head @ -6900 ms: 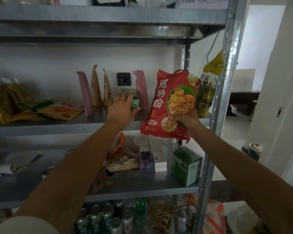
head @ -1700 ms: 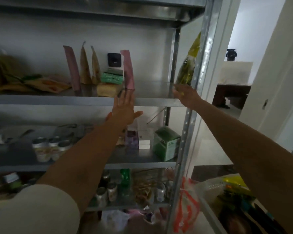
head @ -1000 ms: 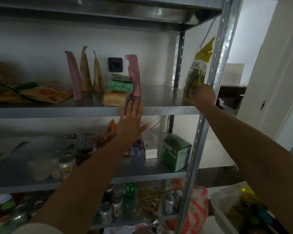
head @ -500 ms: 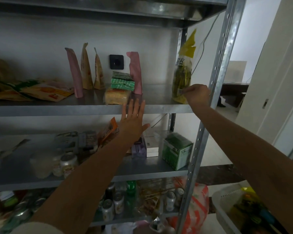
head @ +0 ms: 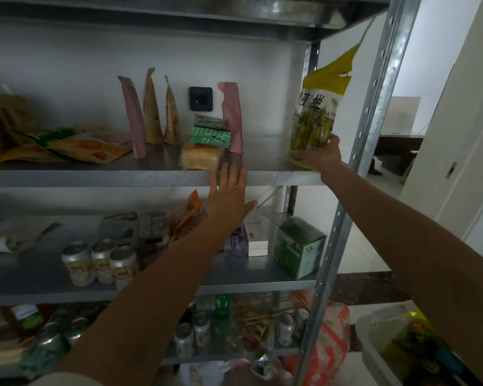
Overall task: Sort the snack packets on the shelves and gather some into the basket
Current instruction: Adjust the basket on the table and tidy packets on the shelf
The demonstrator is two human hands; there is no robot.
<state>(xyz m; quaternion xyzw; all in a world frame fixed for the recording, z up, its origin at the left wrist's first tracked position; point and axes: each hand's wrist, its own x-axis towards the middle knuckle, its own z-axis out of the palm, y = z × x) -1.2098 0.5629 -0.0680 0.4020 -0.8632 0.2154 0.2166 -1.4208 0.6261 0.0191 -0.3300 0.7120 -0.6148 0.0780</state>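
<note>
While my right hand (head: 317,156) grips the base of the yellow-topped snack packet (head: 317,115) at the three o'clock end of the shelf (head: 123,178), left hand (head: 229,201) flat and empty by its front edge, I should clear the post (head: 367,129) before lowering toward the five o'clock basket (head: 379,325).

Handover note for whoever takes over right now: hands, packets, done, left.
The left hand is open, fingers straight, in front of the snack shelf edge, holding nothing.
The right hand grips the bottom of the yellow-green packet, upright at that shelf's right end.
On the shelf: two pink pouches, two brown pouches, a green packet stack with a yellow packet in front, flat packets at left.
Done: the basket, lower right, already holds some packets, too blurred to name.
Left: the held packet probably goes into the basket; then sort the rest.
</note>
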